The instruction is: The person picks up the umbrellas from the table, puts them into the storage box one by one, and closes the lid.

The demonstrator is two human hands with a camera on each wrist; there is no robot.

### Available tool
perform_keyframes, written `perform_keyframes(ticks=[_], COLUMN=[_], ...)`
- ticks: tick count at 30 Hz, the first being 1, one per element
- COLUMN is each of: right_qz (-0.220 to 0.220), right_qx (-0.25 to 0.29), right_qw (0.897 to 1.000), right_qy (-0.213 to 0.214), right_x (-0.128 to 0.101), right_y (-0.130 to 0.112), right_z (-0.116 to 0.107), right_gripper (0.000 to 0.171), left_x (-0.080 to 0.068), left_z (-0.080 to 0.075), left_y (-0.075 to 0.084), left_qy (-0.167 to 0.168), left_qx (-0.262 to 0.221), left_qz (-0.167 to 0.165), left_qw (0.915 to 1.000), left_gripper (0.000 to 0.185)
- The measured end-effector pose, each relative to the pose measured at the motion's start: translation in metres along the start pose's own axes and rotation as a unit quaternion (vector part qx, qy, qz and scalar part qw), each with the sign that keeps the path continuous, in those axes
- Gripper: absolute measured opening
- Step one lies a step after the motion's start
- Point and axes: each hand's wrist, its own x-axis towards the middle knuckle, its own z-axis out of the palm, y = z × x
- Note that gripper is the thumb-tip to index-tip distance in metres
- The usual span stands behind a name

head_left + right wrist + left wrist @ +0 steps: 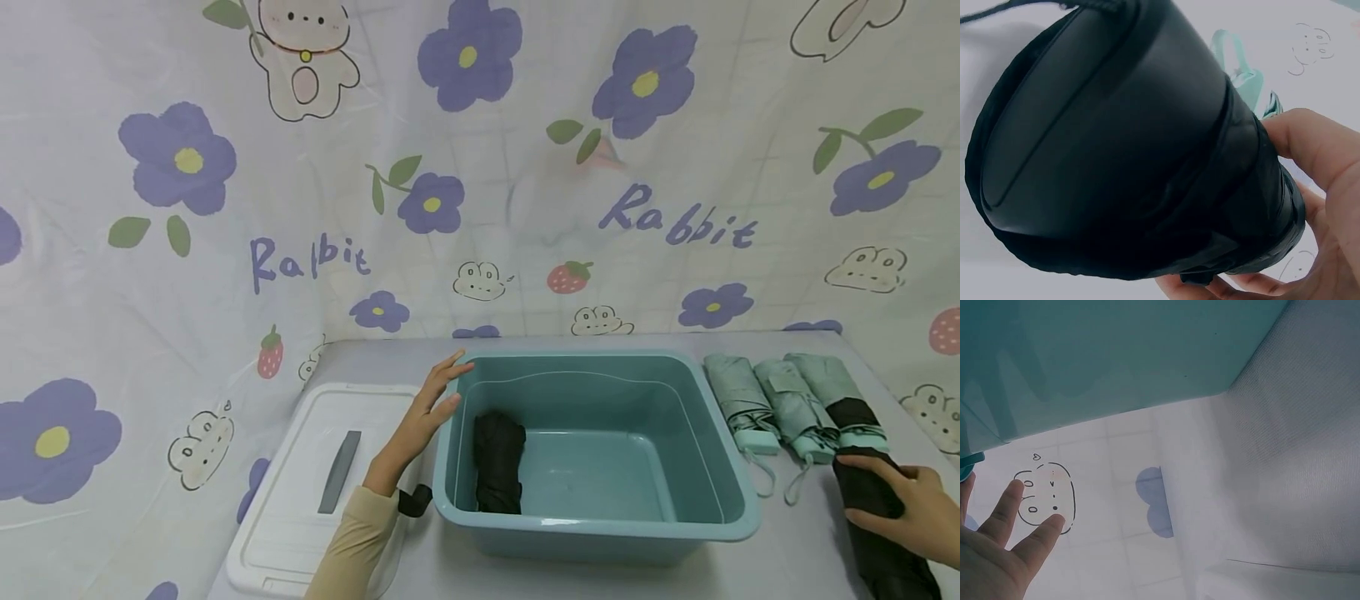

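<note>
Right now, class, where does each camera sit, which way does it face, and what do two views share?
Head: worn on the head, facing forward and down at the tub; left fingers, right fingers and a sleeve show.
Left wrist: worn there, facing the tub's side and patterned sheet; left fingers show.
Right wrist: worn there, facing the gripped black umbrella; right fingers show.
Head and right wrist share that umbrella.

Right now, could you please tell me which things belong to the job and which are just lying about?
Likely job things:
black umbrella gripped by right hand
blue tub beside left hand
second black umbrella inside the tub

Apparently lying about:
white lid
three green umbrellas
</note>
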Motion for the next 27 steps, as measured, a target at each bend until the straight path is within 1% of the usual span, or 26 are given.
perform_keyframes(ticks=[3,8,16,18,23,27], right_qz=[-0.023,-0.045,-0.065,-0.064,-0.066,-0.081], right_qx=[0.004,0.010,0.025,0.027,0.029,0.038], right_qw=[1.000,0.999,0.997,0.997,0.997,0.996], right_qy=[0.017,0.028,0.024,0.019,0.011,0.018], right_x=[0.003,0.007,0.012,0.014,0.017,0.018], right_y=[-0.002,-0.006,-0.016,-0.019,-0.024,-0.028], right_z=[-0.002,-0.008,-0.018,-0.021,-0.027,-0.031], right_gripper=[0.074,0.075,0.074,0.074,0.075,0.074], left_x=[0.000,-0.001,0.000,0.000,0.001,0.001], left_z=[0.000,0.000,0.000,0.001,0.001,0.000], left_y=[0.000,0.002,0.004,0.004,0.006,0.006], left_qy=[0.001,0.002,0.004,0.005,0.013,0.022], left_qx=[0.000,0.001,0.004,0.004,0.011,0.015], left_qz=[0.000,0.001,0.010,0.011,0.010,0.010], left_qw=[1.0000,1.0000,0.9999,0.9999,0.9998,0.9996], left_gripper=[0.047,0.046,0.044,0.044,0.043,0.043])
